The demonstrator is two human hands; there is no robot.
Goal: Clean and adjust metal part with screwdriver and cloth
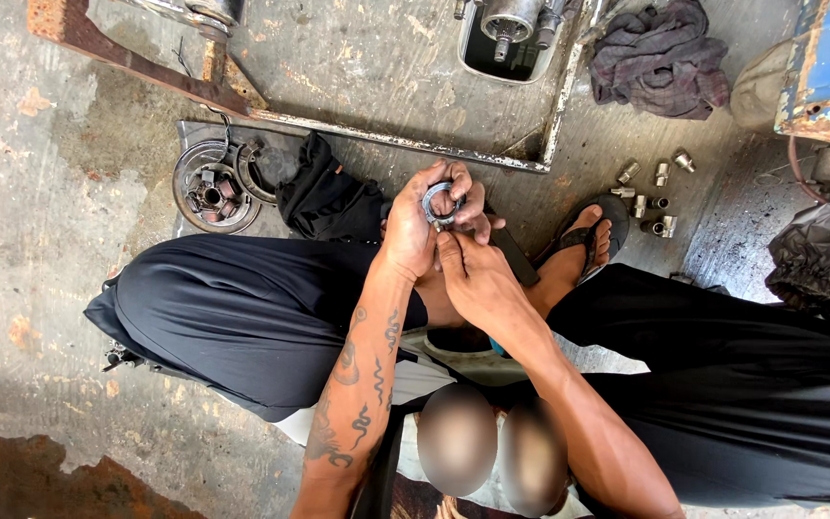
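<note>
My left hand (409, 231) and my right hand (473, 264) meet over my knees and together hold a small round metal ring (437, 204), like a bearing. The left hand's fingers wrap its left side. The right hand's fingers pinch its right edge, with the thumb pressed beneath it. Both forearms reach up from the bottom of the view, and my legs in black trousers spread left and right below the hands.
A round metal hub part (211, 187) lies on the concrete at left beside a black cloth (327, 197). Several small metal sockets (650, 197) lie at right near my sandalled foot (583, 240). A rusty metal frame (357, 135) and a grey rag (660, 58) sit farther back.
</note>
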